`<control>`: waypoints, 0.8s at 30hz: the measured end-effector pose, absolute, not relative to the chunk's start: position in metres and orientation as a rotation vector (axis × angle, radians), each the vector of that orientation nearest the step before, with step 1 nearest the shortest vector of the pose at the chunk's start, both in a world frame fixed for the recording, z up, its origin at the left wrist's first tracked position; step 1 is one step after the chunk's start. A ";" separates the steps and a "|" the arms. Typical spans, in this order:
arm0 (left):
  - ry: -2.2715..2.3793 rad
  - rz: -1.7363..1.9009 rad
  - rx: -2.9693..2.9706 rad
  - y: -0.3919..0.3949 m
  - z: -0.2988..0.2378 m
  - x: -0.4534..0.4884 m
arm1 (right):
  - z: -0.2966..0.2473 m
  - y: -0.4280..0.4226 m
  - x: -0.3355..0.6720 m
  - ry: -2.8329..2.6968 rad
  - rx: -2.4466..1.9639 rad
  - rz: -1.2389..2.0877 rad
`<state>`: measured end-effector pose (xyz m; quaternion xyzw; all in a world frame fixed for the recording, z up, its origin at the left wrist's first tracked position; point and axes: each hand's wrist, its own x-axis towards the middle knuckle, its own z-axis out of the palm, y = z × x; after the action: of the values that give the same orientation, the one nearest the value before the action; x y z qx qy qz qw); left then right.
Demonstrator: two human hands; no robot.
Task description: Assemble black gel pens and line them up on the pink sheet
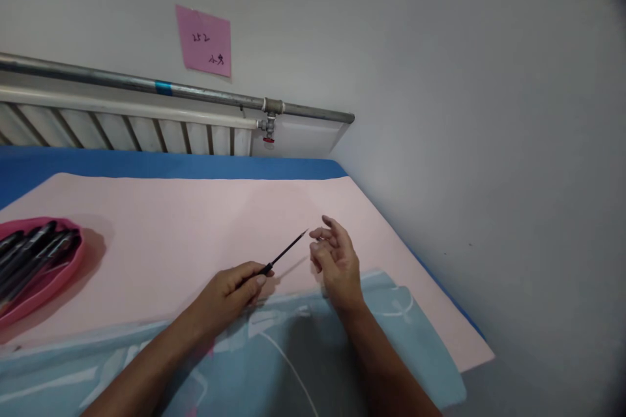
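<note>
My left hand point(238, 283) is closed around the dark barrel of a pen whose front section is off. From it a long thin black refill point(288, 251) sticks out bare, its tapered tip pointing up and to the right. Just right of that tip is my right hand point(337, 264), its thumb and forefinger curled together and the other fingers loosely bent. A tiny dark detail shows by those fingers; I cannot make out what they hold. Both hands are above the front edge of the pink table cover point(195, 221).
At the left, a pink basket point(81, 254) holds several black pens point(36, 251). A light blue patterned cloth point(420, 332) lies along the near edge. Behind the blue table edge point(195, 166) are a radiator point(166, 133), a metal pipe point(210, 92) and a pink note point(205, 42).
</note>
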<state>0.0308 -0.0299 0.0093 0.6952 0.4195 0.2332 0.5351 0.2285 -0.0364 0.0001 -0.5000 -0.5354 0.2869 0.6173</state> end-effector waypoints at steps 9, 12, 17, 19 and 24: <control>1.000 0.557 1.702 -0.028 0.007 0.029 | 0.008 -0.041 0.233 -1.530 -1.252 0.445; 1.039 0.580 1.689 -0.028 0.008 0.028 | 0.004 -0.036 0.255 -1.211 -1.363 0.423; 1.049 0.583 1.712 -0.026 0.007 0.026 | -0.003 -0.045 0.278 -1.504 -1.768 0.311; 1.048 0.566 1.720 -0.025 0.006 0.026 | -0.005 -0.053 0.276 -1.710 -2.000 0.237; 1.074 0.538 1.708 -0.025 0.007 0.027 | -0.005 -0.063 0.266 -1.993 -2.365 0.109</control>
<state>0.0266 -0.0248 0.0075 0.7072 0.4447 0.2226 0.5026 0.2661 -0.0629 -0.0055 -0.7640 -0.6438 0.0354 0.0237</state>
